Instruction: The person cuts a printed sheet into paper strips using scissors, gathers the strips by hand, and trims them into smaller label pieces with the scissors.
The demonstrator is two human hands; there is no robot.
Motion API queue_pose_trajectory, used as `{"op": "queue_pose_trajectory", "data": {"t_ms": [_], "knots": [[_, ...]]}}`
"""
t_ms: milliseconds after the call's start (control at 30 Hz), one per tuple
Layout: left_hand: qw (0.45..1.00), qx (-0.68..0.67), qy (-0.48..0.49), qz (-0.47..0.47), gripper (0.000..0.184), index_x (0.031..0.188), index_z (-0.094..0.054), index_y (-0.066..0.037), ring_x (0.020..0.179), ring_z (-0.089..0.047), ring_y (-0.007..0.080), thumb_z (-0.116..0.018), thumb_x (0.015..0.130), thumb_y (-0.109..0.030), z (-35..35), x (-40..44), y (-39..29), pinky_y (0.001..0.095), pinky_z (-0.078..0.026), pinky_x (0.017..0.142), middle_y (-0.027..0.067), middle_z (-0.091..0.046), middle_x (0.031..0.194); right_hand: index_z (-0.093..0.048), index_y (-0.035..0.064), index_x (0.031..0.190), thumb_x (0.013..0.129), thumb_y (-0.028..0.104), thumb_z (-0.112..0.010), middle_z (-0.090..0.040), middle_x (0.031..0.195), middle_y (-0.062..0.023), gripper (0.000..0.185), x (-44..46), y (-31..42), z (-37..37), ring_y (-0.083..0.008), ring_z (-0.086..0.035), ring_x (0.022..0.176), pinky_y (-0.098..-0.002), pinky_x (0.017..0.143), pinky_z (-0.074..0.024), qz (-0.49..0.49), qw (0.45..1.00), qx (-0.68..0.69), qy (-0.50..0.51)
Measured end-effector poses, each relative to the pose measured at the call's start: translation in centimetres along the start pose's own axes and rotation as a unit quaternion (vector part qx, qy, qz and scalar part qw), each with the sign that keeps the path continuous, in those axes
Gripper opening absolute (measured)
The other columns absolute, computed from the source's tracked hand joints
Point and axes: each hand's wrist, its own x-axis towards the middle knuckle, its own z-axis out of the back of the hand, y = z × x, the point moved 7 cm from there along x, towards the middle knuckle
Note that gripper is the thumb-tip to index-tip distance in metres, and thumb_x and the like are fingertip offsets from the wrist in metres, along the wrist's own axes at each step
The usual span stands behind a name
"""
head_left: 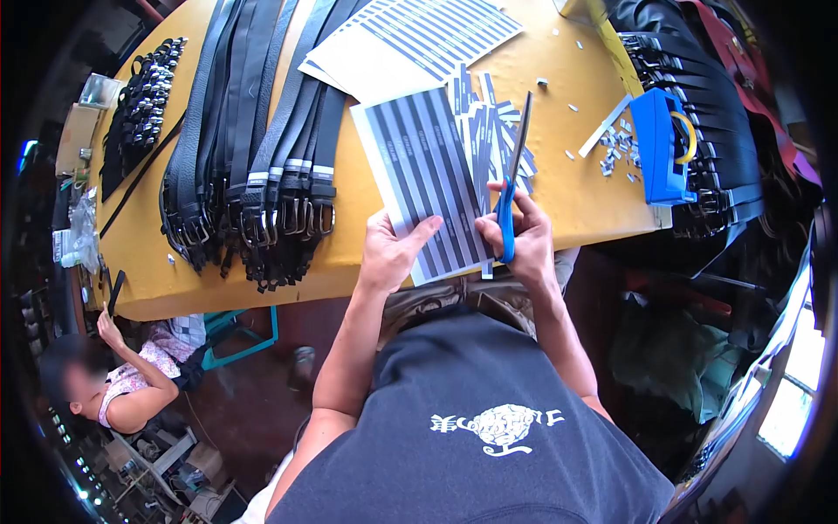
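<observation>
My left hand (395,249) holds a sheet printed with dark and light stripes (423,175), its thumb lying on top near the lower left edge. At the sheet's right edge, my right hand (521,231) grips blue-handled scissors (506,223), whose blades point away from me. Whether the blades are fully closed is hard to tell. Cut striped strips (489,127) lie in a loose pile beside and behind the scissors. More striped sheets (410,44) are stacked at the far side of the table.
Black belts with buckles (262,131) cover the yellow table's (349,279) left part. Small buckled pieces (148,105) lie farther left. A blue tape dispenser (659,144) stands right, near paper scraps (620,148). More belts (724,131) hang at the right. Another person (144,384) sits lower left.
</observation>
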Motion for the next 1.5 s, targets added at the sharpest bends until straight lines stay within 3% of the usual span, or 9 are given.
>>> {"op": "queue_pose_trajectory", "data": {"t_ms": [200,333,600,767,1067,1233,1500], "knots": [[0.995,0.033,-0.064,-0.061,0.015,0.100,-0.067,0.003,0.077,-0.065,0.0108,-0.065,0.086,0.001,2.5,0.6,-1.1,0.0247,-0.051,0.070,0.0078,-0.070,0.091,-0.047,0.0032,0.131,0.081,0.007,-0.074,-0.067,0.076,-0.0085,0.056,-1.6,-0.8,-0.7,-0.0091,-0.061,0.054,-0.0206,0.048,-0.0485,-0.050,0.996,0.034,0.071],[0.997,0.003,-0.049,-0.060,0.016,0.100,-0.066,0.004,0.078,-0.065,0.0112,-0.066,0.084,0.004,2.9,0.9,-2.4,0.0238,-0.052,0.071,0.0082,-0.070,0.091,-0.046,0.0041,0.132,0.081,0.006,-0.074,-0.065,0.074,-0.0074,0.057,-3.6,-3.6,-1.5,-0.0099,-0.062,0.059,-0.0218,0.051,-0.0502,-0.106,0.986,0.051,0.122],[0.999,0.027,-0.024,-0.027,0.018,0.101,-0.066,0.003,0.079,-0.065,0.0111,-0.068,0.083,0.003,1.6,1.1,-1.8,0.0242,-0.053,0.071,0.0084,-0.070,0.093,-0.045,0.0028,0.130,0.081,0.009,-0.074,-0.067,0.080,-0.0118,0.057,-3.5,-3.2,-2.2,-0.0129,-0.064,0.066,-0.0239,0.051,-0.0514,-0.091,0.992,0.060,0.060],[0.999,0.043,0.001,-0.027,0.018,0.101,-0.065,0.002,0.080,-0.065,0.0113,-0.069,0.083,0.002,0.5,0.2,-0.9,0.0248,-0.053,0.073,0.0079,-0.069,0.093,-0.046,0.0016,0.129,0.081,0.011,-0.074,-0.067,0.077,-0.0129,0.056,-2.9,-2.9,-1.4,-0.0124,-0.061,0.053,-0.0233,0.048,-0.0493,-0.083,0.992,0.079,0.043],[0.994,0.070,-0.027,-0.084,0.018,0.100,-0.066,0.004,0.078,-0.067,0.0123,-0.068,0.082,0.004,2.0,1.3,-3.5,0.0242,-0.055,0.070,0.0102,-0.070,0.092,-0.046,0.0060,0.130,0.080,0.004,-0.075,-0.064,0.073,-0.0065,0.058,-3.7,-3.7,-2.4,-0.0108,-0.062,0.062,-0.0230,0.051,-0.0511,-0.102,0.986,0.054,0.117],[0.990,0.091,-0.008,-0.104,0.025,0.106,-0.062,0.005,0.080,-0.067,0.0141,-0.067,0.082,0.005,2.7,2.9,-5.6,0.0255,-0.055,0.072,0.0113,-0.069,0.096,-0.045,0.0066,0.128,0.078,0.019,-0.079,-0.059,0.075,-0.0029,0.062,-5.5,-4.5,-3.7,-0.0074,-0.053,0.059,-0.0222,0.051,-0.0419,-0.133,0.974,0.034,0.183],[0.992,0.084,0.014,-0.097,0.024,0.105,-0.063,0.005,0.083,-0.068,0.0152,-0.066,0.082,0.008,1.4,2.6,-6.1,0.0269,-0.055,0.076,0.0123,-0.069,0.098,-0.047,0.0050,0.125,0.076,0.024,-0.081,-0.056,0.073,-0.0010,0.063,-5.6,-2.9,-5.2,-0.0080,-0.053,0.066,-0.0248,0.058,-0.0432,-0.107,0.970,-0.018,0.218]]}}
